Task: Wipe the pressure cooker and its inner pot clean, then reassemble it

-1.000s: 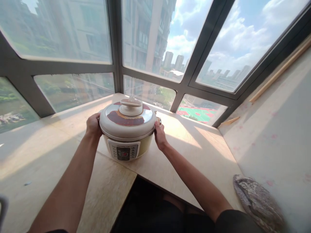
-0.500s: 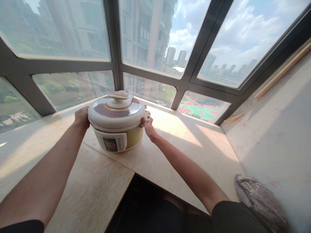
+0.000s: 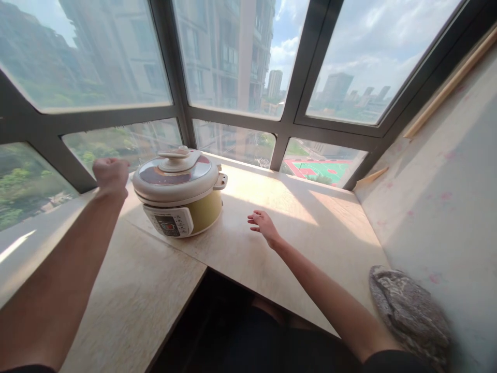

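Observation:
An electric pressure cooker (image 3: 202, 210) stands upright on the stone ledge, its white lid with a raised handle on top and its control panel facing me. To its left, my left hand (image 3: 111, 175) is raised just off the cooker's side with the fingers curled into a fist; no held thing shows. My right hand (image 3: 264, 226) hovers over the ledge to the right of the cooker, apart from it, fingers spread and holding nothing. The cooker's right side handle (image 3: 220, 181) is in plain view, while its left side is turned away.
The pale marble ledge (image 3: 240, 248) runs along grey-framed windows (image 3: 233, 111) and has a dark cut-out corner in front of me. A patterned grey-brown cloth bundle (image 3: 407, 311) lies at the right by the flowered wall (image 3: 438, 223).
Both hands have let go of the cooker and moved outward, the left to the left, the right to the right and down. The view has shifted slightly.

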Demonstrator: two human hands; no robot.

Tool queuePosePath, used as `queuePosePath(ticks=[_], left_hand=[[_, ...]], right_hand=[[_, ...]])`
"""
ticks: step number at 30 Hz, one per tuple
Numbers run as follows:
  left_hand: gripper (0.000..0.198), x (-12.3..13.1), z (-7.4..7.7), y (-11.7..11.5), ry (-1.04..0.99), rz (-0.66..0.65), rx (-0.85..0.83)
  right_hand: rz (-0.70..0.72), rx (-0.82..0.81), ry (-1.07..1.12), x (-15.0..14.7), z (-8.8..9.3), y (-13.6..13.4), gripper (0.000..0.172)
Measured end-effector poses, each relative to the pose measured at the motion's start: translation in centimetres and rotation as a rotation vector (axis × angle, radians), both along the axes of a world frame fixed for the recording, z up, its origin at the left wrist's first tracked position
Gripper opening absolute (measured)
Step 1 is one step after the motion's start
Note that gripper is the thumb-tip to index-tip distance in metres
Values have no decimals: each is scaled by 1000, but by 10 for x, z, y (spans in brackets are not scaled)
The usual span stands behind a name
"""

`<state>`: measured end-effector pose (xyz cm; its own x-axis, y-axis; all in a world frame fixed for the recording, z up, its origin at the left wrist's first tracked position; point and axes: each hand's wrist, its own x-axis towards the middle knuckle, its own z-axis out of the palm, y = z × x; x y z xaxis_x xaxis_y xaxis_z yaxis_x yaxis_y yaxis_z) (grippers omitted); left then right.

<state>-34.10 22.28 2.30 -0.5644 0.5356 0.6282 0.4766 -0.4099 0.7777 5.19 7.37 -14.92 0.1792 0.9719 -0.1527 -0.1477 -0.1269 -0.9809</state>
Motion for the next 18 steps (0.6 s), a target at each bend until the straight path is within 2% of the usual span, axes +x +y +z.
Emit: queuePosePath(ticks=[1,3,5,7,9,12,15,18], left_hand=[[20,14,7,-6,-13,13,-25],[35,57,18,-28,26,9,-13],[46,113,21,-60,118,-122,105],[46,176,9,-99,157,-335,225],[37,234,-21,-136,170,-561,271],[23,302,-86,-182,243,-808,108],[24,345,-153,-210,253,-1017,-112],[27,371,-197,-224,258,-1173,-330]], right_hand=[[-40,-1,9,14,-5,-7,32],[-115,-2,18,41,-13,-20,31],[-202,4,25,67,-18,-35,32],[-289,15,31,90,-22,-50,34],[-377,26,39,111,-27,-66,36],[-528,50,65,138,-36,-95,38],[-670,93,73,158,-47,-128,33],[-749,127,45,169,-52,-159,25]])
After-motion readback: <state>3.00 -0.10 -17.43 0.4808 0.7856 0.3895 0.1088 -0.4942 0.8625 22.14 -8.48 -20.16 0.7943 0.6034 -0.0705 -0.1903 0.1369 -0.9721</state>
